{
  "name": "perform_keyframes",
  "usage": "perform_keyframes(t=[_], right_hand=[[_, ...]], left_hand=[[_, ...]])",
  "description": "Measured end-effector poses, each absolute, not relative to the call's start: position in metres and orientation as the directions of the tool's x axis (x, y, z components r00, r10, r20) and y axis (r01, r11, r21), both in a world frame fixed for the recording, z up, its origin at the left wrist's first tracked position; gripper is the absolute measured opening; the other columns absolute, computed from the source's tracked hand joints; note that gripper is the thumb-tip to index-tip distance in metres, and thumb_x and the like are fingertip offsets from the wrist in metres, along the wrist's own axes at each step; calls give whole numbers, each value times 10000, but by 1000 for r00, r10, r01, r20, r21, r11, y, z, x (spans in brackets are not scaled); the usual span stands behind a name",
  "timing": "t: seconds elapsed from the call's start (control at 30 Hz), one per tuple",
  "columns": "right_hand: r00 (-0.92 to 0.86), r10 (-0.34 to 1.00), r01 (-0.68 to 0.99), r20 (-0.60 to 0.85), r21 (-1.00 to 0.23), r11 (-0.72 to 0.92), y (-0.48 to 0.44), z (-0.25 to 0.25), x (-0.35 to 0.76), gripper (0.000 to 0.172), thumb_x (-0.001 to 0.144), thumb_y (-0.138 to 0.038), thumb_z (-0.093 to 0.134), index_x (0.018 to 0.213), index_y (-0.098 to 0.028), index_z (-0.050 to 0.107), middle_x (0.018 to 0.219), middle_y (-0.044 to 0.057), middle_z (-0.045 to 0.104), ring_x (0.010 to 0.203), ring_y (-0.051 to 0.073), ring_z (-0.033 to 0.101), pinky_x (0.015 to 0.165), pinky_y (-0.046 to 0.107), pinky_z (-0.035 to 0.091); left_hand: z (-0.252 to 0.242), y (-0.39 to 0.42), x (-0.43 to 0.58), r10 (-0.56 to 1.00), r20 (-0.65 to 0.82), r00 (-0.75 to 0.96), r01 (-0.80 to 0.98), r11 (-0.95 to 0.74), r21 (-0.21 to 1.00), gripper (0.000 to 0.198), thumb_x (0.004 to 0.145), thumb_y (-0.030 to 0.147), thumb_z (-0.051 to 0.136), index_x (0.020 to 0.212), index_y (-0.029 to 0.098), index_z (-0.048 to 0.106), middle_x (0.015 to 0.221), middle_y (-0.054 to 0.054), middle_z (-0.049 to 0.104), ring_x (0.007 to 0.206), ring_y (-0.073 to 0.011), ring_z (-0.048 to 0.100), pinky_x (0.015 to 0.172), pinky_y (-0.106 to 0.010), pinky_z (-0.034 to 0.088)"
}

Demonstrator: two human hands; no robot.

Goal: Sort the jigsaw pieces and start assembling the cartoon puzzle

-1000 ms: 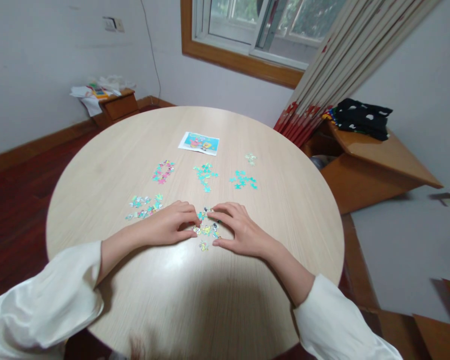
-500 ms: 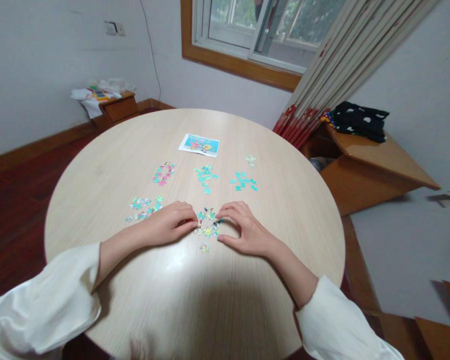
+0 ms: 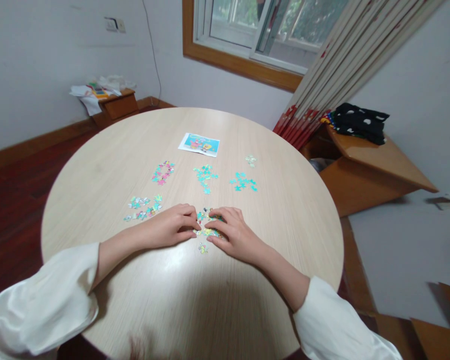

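A ring of small jigsaw puzzle pieces (image 3: 207, 232), yellow, teal and dark, lies on the table between my hands. My left hand (image 3: 176, 226) rests at the ring's left side, fingers bent and the thumb a little apart from them. From the right, my right hand (image 3: 232, 232) reaches over the pieces with its fingers spread, covering part of the ring. I see no piece held in either hand. Just below the ring sits a small yellowish cluster of pieces (image 3: 203, 248).
Other puzzle piece groups lie around: pink and teal (image 3: 163, 172), teal (image 3: 205, 175), more teal (image 3: 243, 182), pale (image 3: 251, 160) and mixed (image 3: 144, 207). A cartoon picture sheet (image 3: 199, 144) is farther back on the round table (image 3: 165, 300).
My right hand has moved left over the ring of pieces, hiding more of its right side. My left hand has stayed nearly in place at the ring's left edge.
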State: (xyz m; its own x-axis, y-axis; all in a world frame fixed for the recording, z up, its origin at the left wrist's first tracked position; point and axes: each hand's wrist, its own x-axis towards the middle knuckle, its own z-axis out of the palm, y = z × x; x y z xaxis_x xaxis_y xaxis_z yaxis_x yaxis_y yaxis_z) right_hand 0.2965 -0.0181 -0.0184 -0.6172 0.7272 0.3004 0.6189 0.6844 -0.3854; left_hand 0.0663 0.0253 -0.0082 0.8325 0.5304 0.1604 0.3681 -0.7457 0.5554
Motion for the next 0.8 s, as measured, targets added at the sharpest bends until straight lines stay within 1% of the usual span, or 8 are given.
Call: perform_keyframes(t=[0.13, 0.3, 0.37, 0.47, 0.6, 0.63, 0.7, 0.8], right_hand=[[-607, 741, 621, 287, -410, 668, -15, -18, 300, 173, 878, -292, 610, 1031, -218, 640, 1166, 102, 596, 1143, 231, 504, 974, 433, 355], [-573, 743, 628, 344, -398, 669, -14, -14, 301, 325, 859, -393, 625, 1122, -205, 592, 1118, 112, 612, 1093, 240, 530, 924, 424, 373], [-557, 737, 639, 384, -368, 675, -15, -13, 299, 325, 857, -416, 622, 1101, -204, 593, 1100, 112, 621, 1072, 244, 538, 909, 422, 370], [-566, 708, 644, 423, -309, 700, -17, -13, 296, 294, 871, -422, 602, 1070, -204, 595, 1083, 110, 632, 1052, 242, 546, 898, 417, 366], [-550, 702, 651, 453, -293, 700, -16, -14, 296, 271, 874, -409, 604, 1032, -189, 584, 1024, 104, 644, 985, 233, 554, 850, 391, 383], [-530, 710, 658, 463, -304, 689, -15, -14, 297, 218, 887, -378, 591, 993, -188, 583, 969, 92, 648, 934, 222, 558, 816, 375, 390], [-478, 730, 672, 488, -332, 662, -13, -14, 299, 107, 918, -290, 541, 896, -191, 573, 839, 62, 636, 816, 197, 548, 739, 342, 393], [-408, 745, 684, 528, -364, 632, -12, -13, 300, 113, 927, -184, 476, 842, -198, 549, 760, 43, 604, 736, 180, 519, 692, 324, 397]], left_hand=[[-8, 25, 66, 518, 181, 836, 352, -759, 548, 172, 871, 187, 527, 904, 166, 694, 850, -51, 592, 827, -162, 559, 771, -282, 444], [-5, 23, 68, 546, 239, 803, 338, -747, 573, 192, 897, 225, 503, 793, 149, 646, 792, -42, 574, 763, -145, 545, 705, -258, 430], [-3, 22, 68, 604, 282, 745, 368, -725, 582, 263, 905, 239, 484, 675, 151, 576, 699, -13, 524, 673, -123, 510, 633, -238, 399], [1, 21, 68, 683, 363, 634, 404, -692, 598, 371, 900, 230, 436, 535, 173, 406, 559, 40, 389, 525, -91, 401, 528, -225, 312], [5, 21, 67, 760, 393, 518, 420, -626, 657, 391, 880, 229, 396, 516, 196, 257, 494, 72, 268, 449, -73, 302, 484, -222, 255], [5, 21, 67, 776, 381, 503, 428, -607, 670, 387, 878, 236, 397, 520, 198, 257, 489, 75, 259, 445, -72, 296, 480, -218, 253], [3, 22, 68, 797, 345, 497, 448, -575, 684, 359, 877, 258, 417, 535, 192, 326, 486, 77, 291, 447, -73, 310, 477, -210, 260], [-2, 24, 70, 790, 299, 536, 484, -577, 657, 271, 872, 279, 475, 623, 172, 486, 512, 66, 405, 467, -78, 372, 482, -202, 288]])
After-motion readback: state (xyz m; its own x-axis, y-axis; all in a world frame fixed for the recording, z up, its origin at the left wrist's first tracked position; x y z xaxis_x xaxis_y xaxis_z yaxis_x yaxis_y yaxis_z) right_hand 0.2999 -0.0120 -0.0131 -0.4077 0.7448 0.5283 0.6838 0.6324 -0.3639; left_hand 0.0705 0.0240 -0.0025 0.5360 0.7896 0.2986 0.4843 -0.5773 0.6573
